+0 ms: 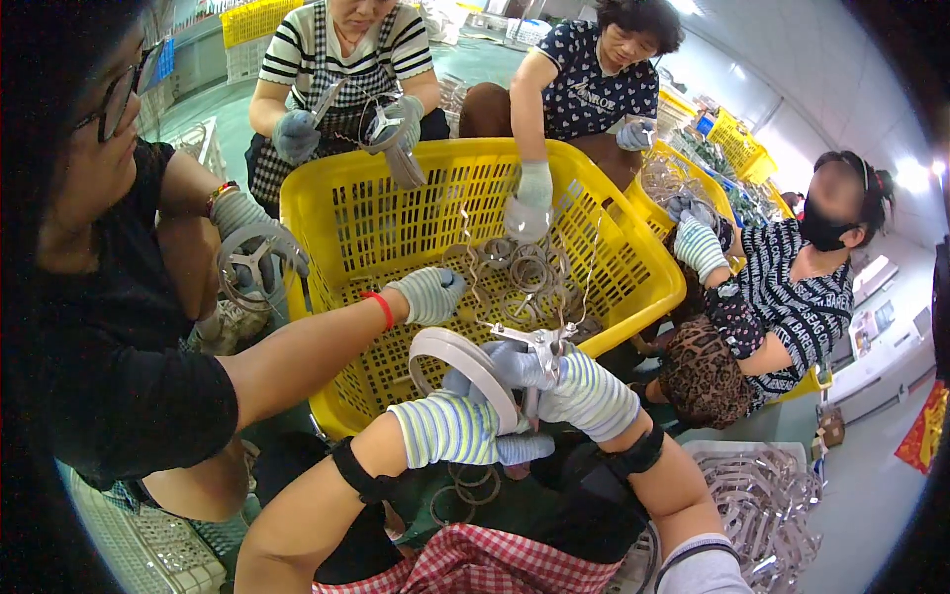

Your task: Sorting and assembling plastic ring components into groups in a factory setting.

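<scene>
Gripping a metal ring (pixel 465 361) on edge, both hands (pixel 584 391) closed.

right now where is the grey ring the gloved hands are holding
In the head view, the grey ring sits low centre, gripped between the left hand and right hand, just before the yellow basket.

Workshop: yellow crates (pixel 633 287), metal rings (pixel 529 272)

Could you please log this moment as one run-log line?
left hand: holds metal ring | right hand: grips metal bracket | yellow basket: ahead
</scene>
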`<state>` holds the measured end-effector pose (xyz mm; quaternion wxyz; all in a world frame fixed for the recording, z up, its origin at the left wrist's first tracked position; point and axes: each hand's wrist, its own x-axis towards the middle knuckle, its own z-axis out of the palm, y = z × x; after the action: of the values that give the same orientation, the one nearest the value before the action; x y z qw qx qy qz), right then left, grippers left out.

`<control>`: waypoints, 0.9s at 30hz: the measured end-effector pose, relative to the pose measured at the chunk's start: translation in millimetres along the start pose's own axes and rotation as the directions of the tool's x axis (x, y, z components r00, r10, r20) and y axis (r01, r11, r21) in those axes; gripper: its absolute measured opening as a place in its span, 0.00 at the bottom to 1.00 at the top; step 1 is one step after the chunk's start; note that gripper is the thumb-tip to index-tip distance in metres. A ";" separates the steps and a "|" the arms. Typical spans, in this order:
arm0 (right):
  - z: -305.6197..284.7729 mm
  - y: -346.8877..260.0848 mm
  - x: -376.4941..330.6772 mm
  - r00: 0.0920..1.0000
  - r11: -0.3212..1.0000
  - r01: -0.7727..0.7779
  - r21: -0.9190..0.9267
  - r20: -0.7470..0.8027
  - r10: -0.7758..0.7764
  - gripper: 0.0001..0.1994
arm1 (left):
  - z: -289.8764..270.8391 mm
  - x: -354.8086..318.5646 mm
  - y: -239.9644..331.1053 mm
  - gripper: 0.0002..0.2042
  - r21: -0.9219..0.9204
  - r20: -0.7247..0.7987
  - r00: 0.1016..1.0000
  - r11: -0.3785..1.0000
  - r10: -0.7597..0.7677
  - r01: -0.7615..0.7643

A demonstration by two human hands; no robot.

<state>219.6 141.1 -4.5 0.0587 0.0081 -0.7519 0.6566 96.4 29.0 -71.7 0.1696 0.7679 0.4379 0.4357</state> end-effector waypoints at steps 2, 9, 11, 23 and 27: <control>-5.6 8.2 5.8 0.989 0.843 0.124 -0.524 -0.009 -0.150 0.20 | -4.0 2.5 2.5 0.20 -0.361 -0.007 0.995 0.928 -0.103 0.094; -11.0 -3.7 10.5 0.892 0.972 -0.142 -0.188 -0.451 0.043 0.09 | -34.4 12.1 25.9 0.20 0.069 -0.140 0.941 0.945 -0.309 0.320; -22.5 16.7 7.6 0.882 0.954 -0.001 -0.300 -0.449 -0.141 0.11 | -33.7 15.2 23.1 0.16 0.047 -0.099 0.918 0.920 -0.383 0.389; -51.7 6.9 11.1 0.810 0.846 0.206 0.491 -0.571 0.134 0.12 | -68.7 8.1 12.2 0.15 0.134 -0.258 0.964 0.985 -0.072 0.109; -47.3 4.9 12.9 0.849 0.899 0.144 0.414 -0.518 0.103 0.12 | -70.7 6.3 12.8 0.11 0.201 -0.178 0.975 0.965 -0.135 0.171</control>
<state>210.0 189.4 -1.9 0.2667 -0.1514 -0.5395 0.7842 46.8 18.4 -20.4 0.0825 0.7074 0.5529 0.4325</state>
